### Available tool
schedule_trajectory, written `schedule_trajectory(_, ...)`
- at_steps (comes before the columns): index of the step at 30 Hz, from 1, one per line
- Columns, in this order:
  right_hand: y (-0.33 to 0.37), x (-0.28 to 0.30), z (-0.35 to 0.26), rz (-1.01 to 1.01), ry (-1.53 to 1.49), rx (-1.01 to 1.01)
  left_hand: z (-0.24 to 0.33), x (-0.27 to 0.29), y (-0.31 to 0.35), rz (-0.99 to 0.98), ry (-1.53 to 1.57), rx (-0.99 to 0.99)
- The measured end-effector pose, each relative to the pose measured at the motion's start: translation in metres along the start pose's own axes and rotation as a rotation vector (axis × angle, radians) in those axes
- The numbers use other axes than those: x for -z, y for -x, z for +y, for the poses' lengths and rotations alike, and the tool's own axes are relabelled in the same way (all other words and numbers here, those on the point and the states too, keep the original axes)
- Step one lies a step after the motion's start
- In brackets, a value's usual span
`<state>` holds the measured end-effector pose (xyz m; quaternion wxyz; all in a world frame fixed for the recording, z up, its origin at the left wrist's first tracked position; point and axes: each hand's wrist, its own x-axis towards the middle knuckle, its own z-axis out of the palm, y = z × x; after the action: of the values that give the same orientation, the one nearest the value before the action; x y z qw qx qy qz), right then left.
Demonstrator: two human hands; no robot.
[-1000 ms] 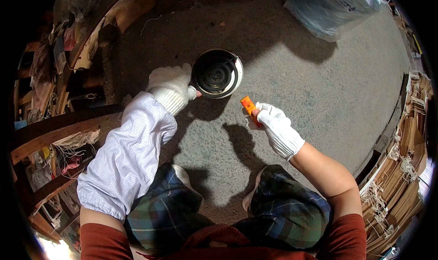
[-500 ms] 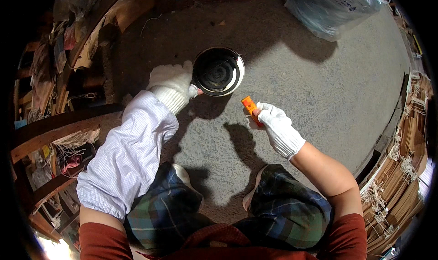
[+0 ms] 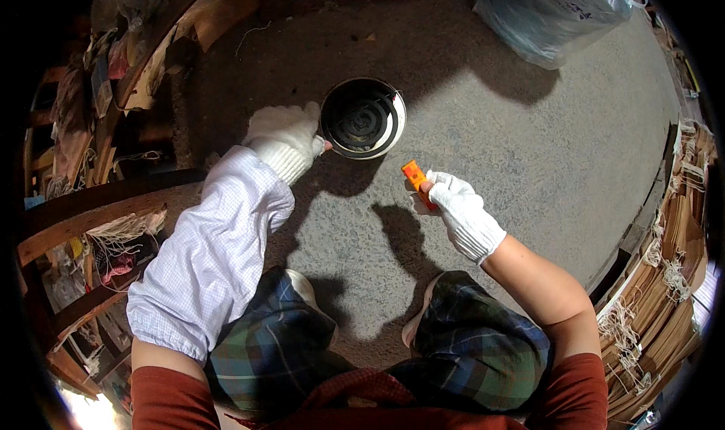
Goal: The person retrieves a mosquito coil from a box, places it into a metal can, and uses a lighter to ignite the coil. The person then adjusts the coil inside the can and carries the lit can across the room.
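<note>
My left hand (image 3: 285,137), in a white knit glove below which a pale checked sleeve cover runs, grips the left rim of a round tin (image 3: 399,120). A bare thumb tip shows at that rim, and the other fingers are bent beside it. Inside the tin lies a black spiral mosquito coil (image 3: 361,122), with a strip of pale inner wall lit at its right. Lower and to the right, my gloved right hand (image 3: 459,209) pinches a small, flat orange box (image 3: 414,176) between thumb and fingers. The box and the tin are apart.
Wooden slats (image 3: 106,215) with string and scraps stand along the left. A tied translucent plastic bag (image 3: 551,22) sits on the concrete floor (image 3: 529,151) at the far right. Stacked brown sheets bound with white string (image 3: 664,279) line the right side.
Almost nothing differs. The tin and the orange box have shifted very slightly to the right in the picture, and both hands keep their holds.
</note>
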<state>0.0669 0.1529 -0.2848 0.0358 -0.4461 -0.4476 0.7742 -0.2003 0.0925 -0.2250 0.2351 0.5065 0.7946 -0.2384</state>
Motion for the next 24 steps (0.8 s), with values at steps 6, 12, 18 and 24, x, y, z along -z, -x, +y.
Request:
schedule_trajectory(6, 0.004, 0.001, -0.005, 0.001, 0.032, -0.032, 0.007, 0.005, -0.001, -0.065, 0.037, 0.048)
schedule_trajectory(12, 0.006, 0.007, 0.001, -0.039, 0.048, 0.0, -0.01, -0.001, 0.008, -0.059, -0.049, 0.04)
schedule_trajectory(18, 0.025, -0.017, 0.019, -0.107, 0.0, -0.115, -0.025, 0.02, 0.061, -0.483, -0.148, 0.124)
schedule_trajectory(24, 0.032, -0.033, 0.067, -0.321, 0.035, -0.251, 0.018, 0.043, 0.184, -0.316, -0.262, -0.281)
